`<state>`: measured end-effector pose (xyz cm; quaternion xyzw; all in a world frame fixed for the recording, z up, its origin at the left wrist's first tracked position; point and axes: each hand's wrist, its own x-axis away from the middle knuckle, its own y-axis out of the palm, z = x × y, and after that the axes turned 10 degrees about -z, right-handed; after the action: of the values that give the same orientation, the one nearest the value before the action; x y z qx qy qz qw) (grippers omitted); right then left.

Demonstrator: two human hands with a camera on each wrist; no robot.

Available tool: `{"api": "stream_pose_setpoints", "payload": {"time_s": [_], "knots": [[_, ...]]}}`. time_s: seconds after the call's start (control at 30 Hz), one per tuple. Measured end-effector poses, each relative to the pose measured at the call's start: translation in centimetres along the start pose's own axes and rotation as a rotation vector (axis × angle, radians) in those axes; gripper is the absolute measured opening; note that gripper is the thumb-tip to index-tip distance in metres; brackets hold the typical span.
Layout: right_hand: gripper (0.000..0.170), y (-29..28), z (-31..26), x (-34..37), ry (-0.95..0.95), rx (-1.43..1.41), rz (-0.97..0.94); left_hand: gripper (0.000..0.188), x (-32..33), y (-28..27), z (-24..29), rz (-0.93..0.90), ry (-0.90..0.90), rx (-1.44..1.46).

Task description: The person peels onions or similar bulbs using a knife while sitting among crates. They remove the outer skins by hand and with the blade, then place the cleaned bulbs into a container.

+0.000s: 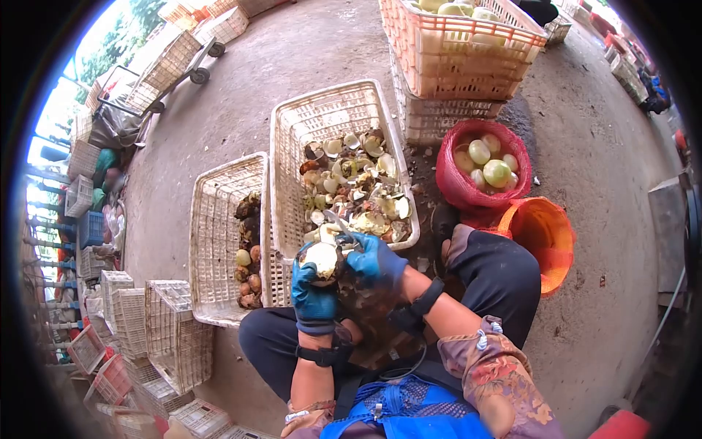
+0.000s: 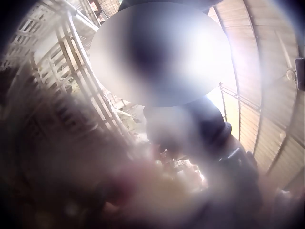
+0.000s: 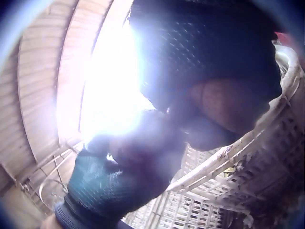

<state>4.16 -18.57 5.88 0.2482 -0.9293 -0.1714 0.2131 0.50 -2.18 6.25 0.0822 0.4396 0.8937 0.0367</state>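
Note:
In the head view both hands wear blue gloves and meet just over the near end of a white plastic crate [image 1: 289,154]. My left hand [image 1: 313,296] grips a round vegetable [image 1: 322,260], which shows a broad pale cut face and some dark skin. My right hand [image 1: 376,260] holds a knife [image 1: 338,221], its blade pointing forward and left beside the vegetable. Pale and brown peelings [image 1: 351,175] fill much of the crate below. The left wrist view is badly blurred. Gloved fingers [image 3: 205,57] loom close in the right wrist view, with the held thing hidden.
A second crate [image 1: 216,241] at the left holds dark, unpeeled round vegetables [image 1: 252,252]. Peeled ones [image 1: 497,173] lie in a pink mesh-wrapped bucket [image 1: 447,168] at the right, beside an orange bucket [image 1: 559,249]. Stacked crates [image 1: 461,69] stand behind. More crates [image 1: 175,336] line the left.

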Motion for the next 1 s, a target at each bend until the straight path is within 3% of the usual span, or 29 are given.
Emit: {"api": "stream_pose_setpoints", "payload": {"time_s": [0.1,0.2,0.33,0.47,0.6,0.63,0.77,0.87,0.97,1.0], "knots": [[0.037,-1.0,-0.2,-0.1,-0.055,-0.139,-0.182,0.048,0.1,0.1,0.6,-0.004,-0.009,0.016],[0.032,-0.5,-1.6,0.4,-0.022,-0.213,-0.141,0.049,-0.2,0.6,0.6,0.037,0.002,0.013],[0.027,0.3,-3.1,0.5,0.024,-0.082,-0.031,0.052,-0.4,1.3,0.8,-0.07,0.006,-0.193],[0.023,-0.7,1.2,-2.4,-0.118,-0.024,0.147,0.056,-0.2,1.2,0.6,-0.1,0.001,-0.493],[0.026,-0.2,-1.0,-1.1,-0.25,0.326,0.233,0.054,-0.1,2.0,0.3,-0.02,-0.079,-0.469],[0.029,-0.2,-1.4,-0.7,-0.23,0.555,0.306,0.053,-0.2,2.2,0.4,0.02,-0.179,-0.507],[0.014,0.4,-1.4,-0.2,-0.229,0.604,0.413,0.053,-0.2,0.8,-1.2,0.036,-0.091,-0.414],[0.016,0.3,-1.2,-0.7,-0.241,0.479,0.49,0.053,-0.2,1.9,-1.6,0.079,-0.042,-0.473],[0.023,-0.8,-1.0,-1.2,-0.163,0.851,0.618,0.062,0.0,1.7,-1.9,-0.019,0.04,-0.413],[0.024,-1.6,-1.0,-1.5,-0.124,0.714,0.624,0.064,0.0,2.1,-1.8,-0.017,0.065,-0.386]]}}
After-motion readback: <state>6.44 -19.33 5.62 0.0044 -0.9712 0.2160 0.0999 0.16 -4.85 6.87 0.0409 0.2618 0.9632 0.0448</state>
